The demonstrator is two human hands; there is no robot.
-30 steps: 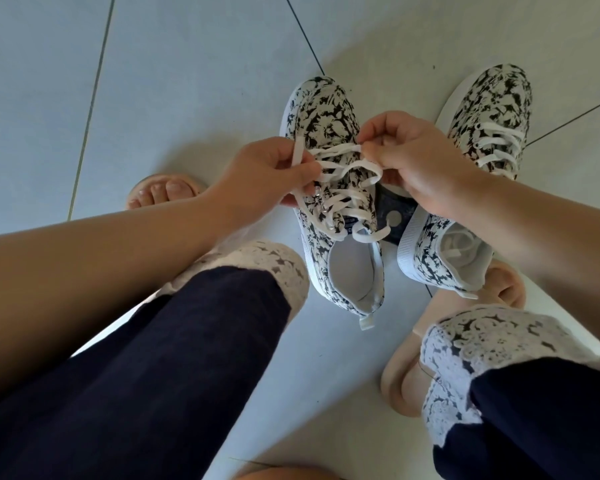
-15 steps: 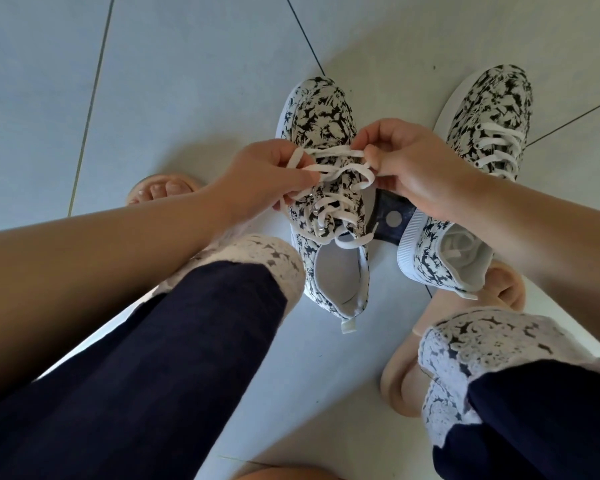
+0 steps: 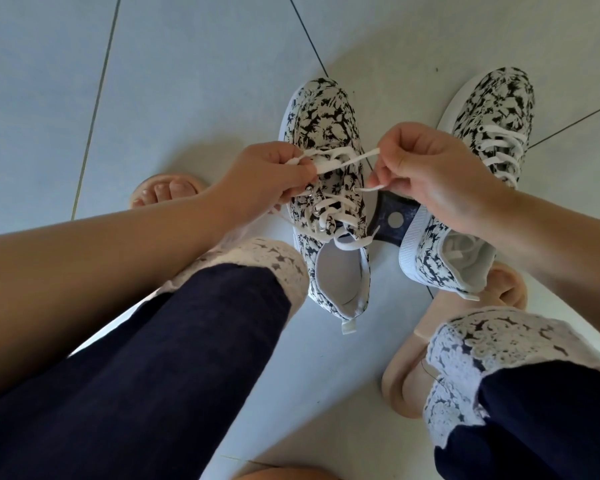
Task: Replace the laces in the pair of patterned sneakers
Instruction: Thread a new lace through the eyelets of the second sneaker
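White lace [image 3: 344, 160] taut between both hands, over upper eyelets of near sneaker [image 3: 321, 116]. Left hand [image 3: 271, 174] curled, fingers and thumb pinching lace at sneaker's left side. Right hand [image 3: 430, 168] curled too, thumb and forefinger pinching other strand, loose end trailing below, as far as I can see. Near sneaker black-and-white floral, upright on pale tiled floor [image 3: 187, 81], lower eyelets laced. Second sneaker [image 3: 496, 98] just right of it, tilted, white sole edge showing, laced, heel under right wrist. I note beige slippers [image 3: 402, 382], navy trousers [image 3: 153, 358] with lacy cuffs
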